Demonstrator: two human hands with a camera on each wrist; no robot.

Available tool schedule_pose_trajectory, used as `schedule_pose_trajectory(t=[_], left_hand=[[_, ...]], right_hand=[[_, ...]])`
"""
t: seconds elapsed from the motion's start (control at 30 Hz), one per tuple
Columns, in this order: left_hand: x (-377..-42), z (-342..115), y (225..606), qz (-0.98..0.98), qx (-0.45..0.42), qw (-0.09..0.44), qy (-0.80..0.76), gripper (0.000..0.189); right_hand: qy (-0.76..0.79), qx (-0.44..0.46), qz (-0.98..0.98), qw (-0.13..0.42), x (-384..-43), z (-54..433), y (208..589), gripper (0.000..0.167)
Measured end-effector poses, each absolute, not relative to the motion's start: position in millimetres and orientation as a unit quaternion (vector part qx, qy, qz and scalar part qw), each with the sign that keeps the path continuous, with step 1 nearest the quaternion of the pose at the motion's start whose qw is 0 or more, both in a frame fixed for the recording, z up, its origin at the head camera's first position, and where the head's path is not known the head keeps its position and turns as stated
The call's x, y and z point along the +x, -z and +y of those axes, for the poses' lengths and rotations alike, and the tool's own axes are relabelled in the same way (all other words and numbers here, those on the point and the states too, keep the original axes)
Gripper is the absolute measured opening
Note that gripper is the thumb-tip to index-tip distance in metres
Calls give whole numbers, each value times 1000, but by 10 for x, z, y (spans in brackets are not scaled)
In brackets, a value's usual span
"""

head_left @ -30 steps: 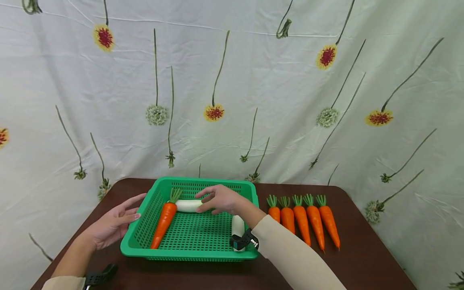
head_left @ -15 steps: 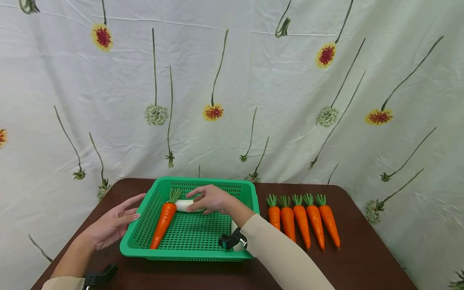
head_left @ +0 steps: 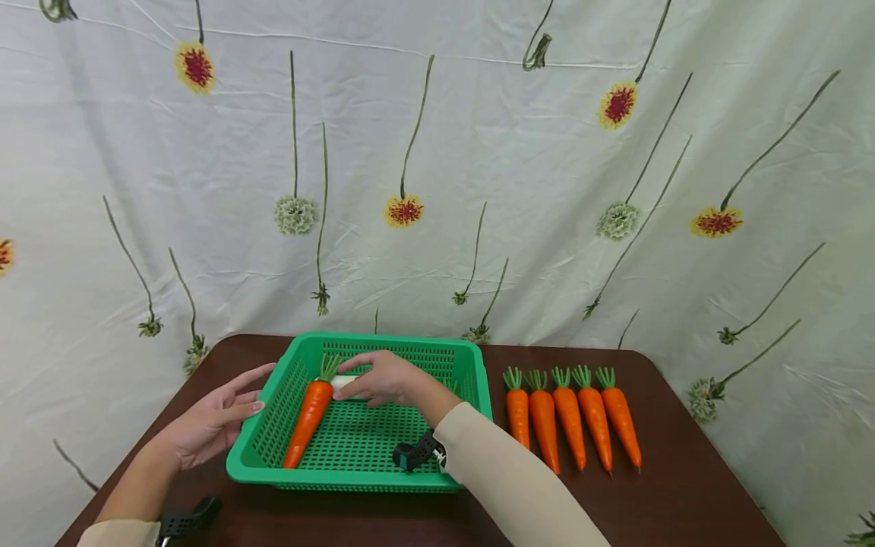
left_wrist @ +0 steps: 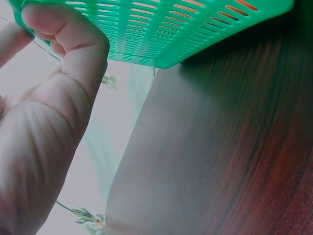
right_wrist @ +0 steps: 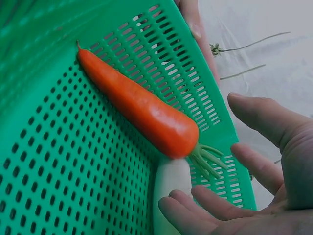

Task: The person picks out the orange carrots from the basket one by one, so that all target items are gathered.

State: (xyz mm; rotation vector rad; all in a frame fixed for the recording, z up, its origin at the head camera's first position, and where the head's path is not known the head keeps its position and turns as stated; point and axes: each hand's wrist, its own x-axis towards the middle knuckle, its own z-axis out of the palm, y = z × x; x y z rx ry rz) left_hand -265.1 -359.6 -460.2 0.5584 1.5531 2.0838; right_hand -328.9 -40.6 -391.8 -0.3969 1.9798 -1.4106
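An orange carrot (head_left: 311, 422) with green leafy top lies along the left side of a green perforated basket (head_left: 369, 477). Behind its top lies a white radish (right_wrist: 172, 188), partly covered by my right hand (head_left: 386, 377) in the head view. That hand hovers inside the basket with fingers spread and loosely bent, fingertips close over the radish and near the carrot's leaves (right_wrist: 208, 160). My left hand (head_left: 212, 424) holds the basket's left rim, its thumb (left_wrist: 83, 46) against the rim and the other fingers on the outer side.
Several carrots (head_left: 566, 422) lie in a row on the dark wooden table (head_left: 683, 486), right of the basket. My right forearm (head_left: 519, 479) crosses the basket's right side, hiding most of what lies there. A flower-patterned cloth (head_left: 547, 190) hangs behind the table.
My right hand has moved left inside the basket, along the white radish to near the carrot's top. The left hand, the basket and the carrots have stayed in place.
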Motion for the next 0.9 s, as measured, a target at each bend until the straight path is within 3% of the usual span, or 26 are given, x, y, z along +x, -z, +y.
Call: schedule_pose_trajectory(t=[0.9], left_hand=[[-2653, -3590, 4582, 575, 208, 239, -755, 73]], right_hand=[[520, -123, 763, 364, -3342, -720, 4049, 59]])
